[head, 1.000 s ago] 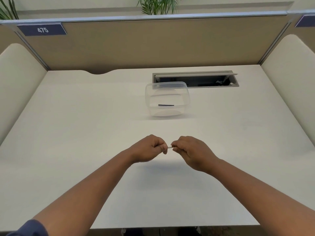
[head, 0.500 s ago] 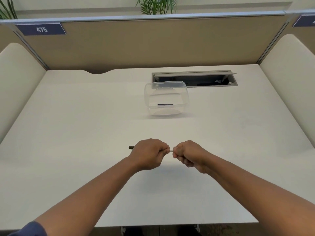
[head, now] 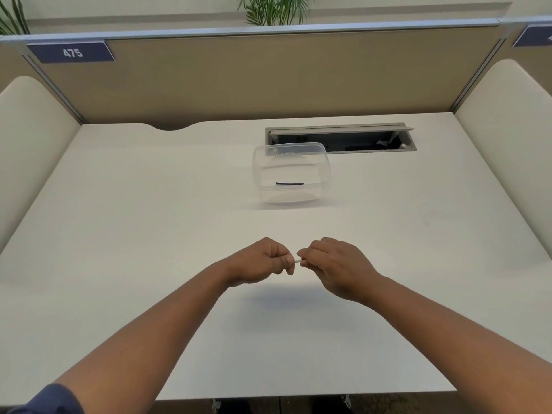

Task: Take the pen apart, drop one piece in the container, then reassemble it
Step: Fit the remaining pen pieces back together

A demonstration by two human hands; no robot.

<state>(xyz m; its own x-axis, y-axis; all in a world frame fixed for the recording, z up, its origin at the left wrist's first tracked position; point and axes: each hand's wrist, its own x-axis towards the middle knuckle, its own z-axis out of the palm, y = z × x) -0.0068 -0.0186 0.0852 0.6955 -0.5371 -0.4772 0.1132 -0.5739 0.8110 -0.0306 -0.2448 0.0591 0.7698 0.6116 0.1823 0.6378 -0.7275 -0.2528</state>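
Pinching a slim white pen (head: 297, 260), both hands.

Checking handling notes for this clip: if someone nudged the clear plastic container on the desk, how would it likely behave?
The clear plastic container looks thin-walled and holds only one small dark pen piece, so it is probably light and would slide on the smooth desk. Its wide, low shape suggests sliding rather than tipping.

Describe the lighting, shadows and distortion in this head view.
Head view: soft, even light, no harsh glare; a faint blurred shadow lies on the desk under the left hand and right hand; the clear container casts only a pale one; wide-angle bending curves the partition and desk edges; the pen shows as a tiny sliver.
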